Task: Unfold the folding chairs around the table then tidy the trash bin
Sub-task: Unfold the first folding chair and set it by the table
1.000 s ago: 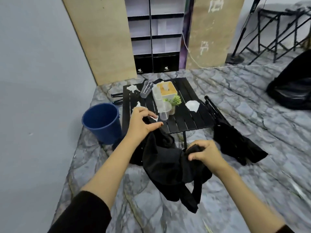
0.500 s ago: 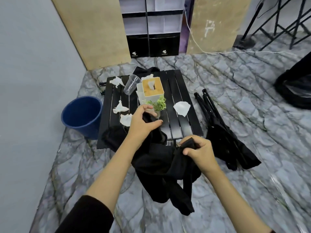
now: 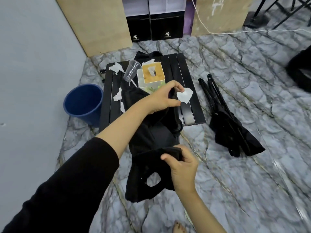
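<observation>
Fingers of both hands, left [image 3: 161,100] and right [image 3: 182,167], pinch closed on the black chair fabric [image 3: 151,140].

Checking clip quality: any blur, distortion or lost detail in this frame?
Head view: wide-angle bending at the edges; floor at lower right smeared by motion; black chair fabric reads as one dark mass; hands and table fairly sharp; light soft and even, no harsh glare.

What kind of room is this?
Probably a studio or storeroom, not a home: bare plywood boards lean on the wall, black stand legs sit in the corner, and a white cable trails across the marble-patterned floor.
</observation>
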